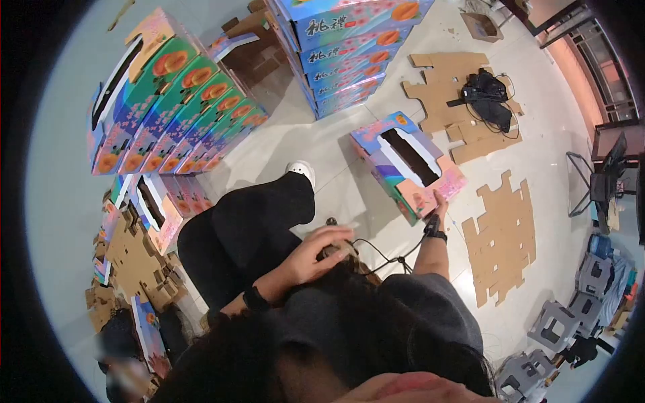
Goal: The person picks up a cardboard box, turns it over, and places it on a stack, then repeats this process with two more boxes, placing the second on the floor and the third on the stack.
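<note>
My right hand grips the near corner of a printed cardboard gift box, fingers on its edge. The box is blue, pink and green, with a long dark slot in the top framed by white flaps. A dark device with a cable sits at my right wrist. In front of my chest, my left hand is raised with curved fingers apart from the thumb, beside something brownish, perhaps hair. Its fingertips are blurred, and I see no box in it. A black cable hangs between my hands.
Stacks of matching boxes stand at left and top centre. Flat cardboard sheets lie on the floor, one under a black bundle. Grey plastic stools stand lower right. Another person's hand is by a box lower left.
</note>
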